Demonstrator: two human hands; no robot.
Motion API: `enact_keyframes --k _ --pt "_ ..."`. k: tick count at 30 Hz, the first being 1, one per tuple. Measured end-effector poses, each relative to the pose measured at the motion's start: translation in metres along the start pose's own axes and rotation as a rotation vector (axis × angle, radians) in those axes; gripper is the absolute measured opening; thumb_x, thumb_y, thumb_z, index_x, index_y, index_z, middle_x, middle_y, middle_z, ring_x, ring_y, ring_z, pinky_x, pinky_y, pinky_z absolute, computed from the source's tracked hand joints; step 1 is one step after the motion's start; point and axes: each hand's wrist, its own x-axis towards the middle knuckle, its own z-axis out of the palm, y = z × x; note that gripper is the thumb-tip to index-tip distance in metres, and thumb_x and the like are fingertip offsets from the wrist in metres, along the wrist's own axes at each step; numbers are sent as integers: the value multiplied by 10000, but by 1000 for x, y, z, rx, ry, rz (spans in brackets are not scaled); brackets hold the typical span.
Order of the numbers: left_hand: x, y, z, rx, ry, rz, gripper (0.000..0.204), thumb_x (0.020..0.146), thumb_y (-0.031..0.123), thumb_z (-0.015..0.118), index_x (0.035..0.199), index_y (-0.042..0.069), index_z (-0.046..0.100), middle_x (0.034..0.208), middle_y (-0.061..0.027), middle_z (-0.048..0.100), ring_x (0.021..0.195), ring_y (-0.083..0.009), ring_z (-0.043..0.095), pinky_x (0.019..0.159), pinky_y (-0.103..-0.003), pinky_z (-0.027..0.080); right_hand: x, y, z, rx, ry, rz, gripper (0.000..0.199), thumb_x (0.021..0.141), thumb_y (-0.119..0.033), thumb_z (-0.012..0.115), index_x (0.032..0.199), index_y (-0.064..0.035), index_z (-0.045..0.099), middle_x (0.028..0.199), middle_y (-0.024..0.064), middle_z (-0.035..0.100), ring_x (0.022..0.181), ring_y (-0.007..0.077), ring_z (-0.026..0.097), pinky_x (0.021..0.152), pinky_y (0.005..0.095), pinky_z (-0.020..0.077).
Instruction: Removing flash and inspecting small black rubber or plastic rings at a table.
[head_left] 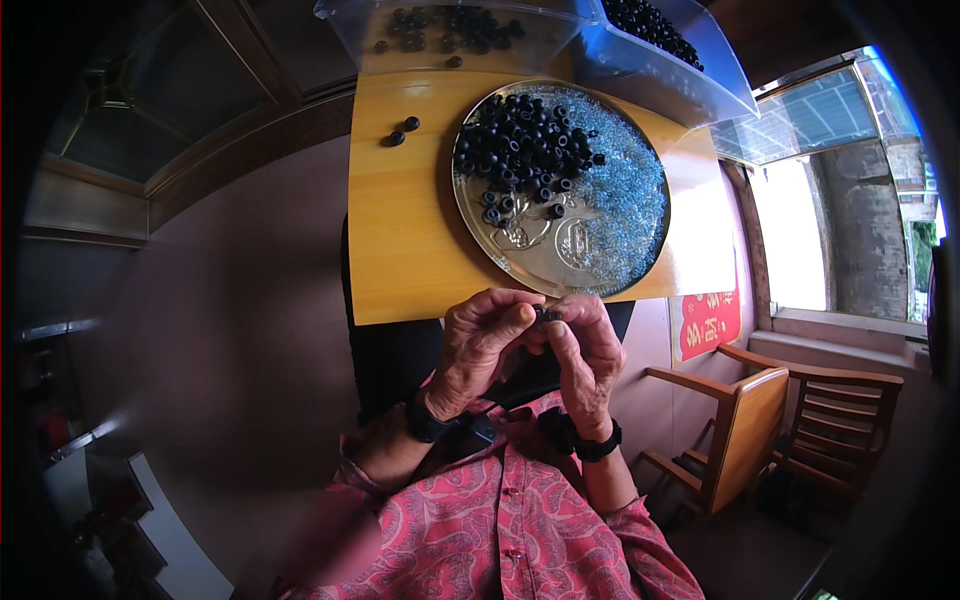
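Observation:
My left hand (484,345) and my right hand (585,355) meet fingertip to fingertip just below the near edge of the wooden table (400,220). Between the fingertips sits a small black bead (546,314), pinched by both hands. Above the hands lies a round silver tray (545,250). It carries a heap of black beads (522,148) on its far left part and a spread of tiny pale blue beads (625,200) on its right.
Two loose black beads (403,131) lie on the table's far left. A clear plastic box (450,30) with black beads and a second box (660,50) stand at the back. A wooden chair (745,425) stands at the right.

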Motion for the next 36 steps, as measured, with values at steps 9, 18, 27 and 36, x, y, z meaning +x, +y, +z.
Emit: enact_keyframes --k 9,18,27,36 --pt "-3 -1 -5 75 0 -8 215 928 183 677 1093 45 669 893 -37 690 747 -112 656 674 -253 541 -2 0 1 57 -14 19 108 916 24 617 1016 12 577 1021 49 543 879 89 558 731 218 480" --pt "1 2 -3 -66 -32 -79 220 968 195 620 1105 26 655 880 -41 694 717 -91 644 630 -221 536 -1 -8 7 178 31 83 108 936 18 601 1042 4 583 1027 16 556 887 72 573 770 211 486" --pt "2 1 -5 -133 -43 -105 209 977 184 603 1105 26 651 910 -48 695 730 -92 647 649 -227 544 -1 -9 7 140 39 102 118 925 21 622 1039 2 597 1016 3 581 906 61 568 787 204 478" --pt "2 0 -9 -79 -68 -81 215 982 162 587 1137 21 637 922 -58 693 762 -119 669 690 -272 565 -1 -7 5 10 41 53 110 907 26 630 1013 14 604 999 27 584 870 73 576 765 210 484"
